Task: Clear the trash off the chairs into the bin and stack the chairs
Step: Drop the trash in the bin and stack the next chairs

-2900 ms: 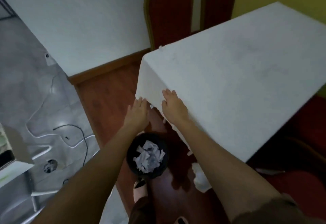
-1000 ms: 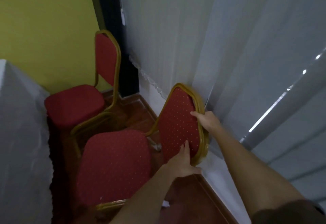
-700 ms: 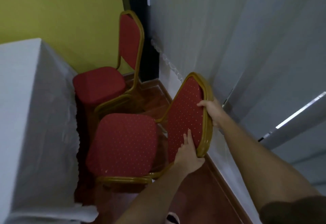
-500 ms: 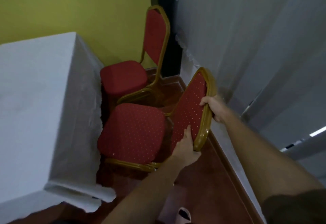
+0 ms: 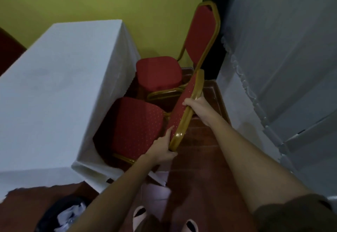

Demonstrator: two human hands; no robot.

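Observation:
The near red chair with a gold frame stands beside the white-clothed table, its seat bare. My left hand grips the lower corner of its backrest. My right hand grips the backrest's gold edge higher up. A second red chair stands behind it in the corner, seat bare too. The black bin with white paper scraps in it sits at the bottom left.
A table under a white cloth fills the left side. A yellow wall stands behind, and grey curtains hang on the right. Red-brown wooden floor runs between chair and curtain. My feet show at the bottom.
I turned from the bin and table corner to the chairs and took hold of the near chair's backrest. Over the last second the view swung right, bringing the table and bin into sight.

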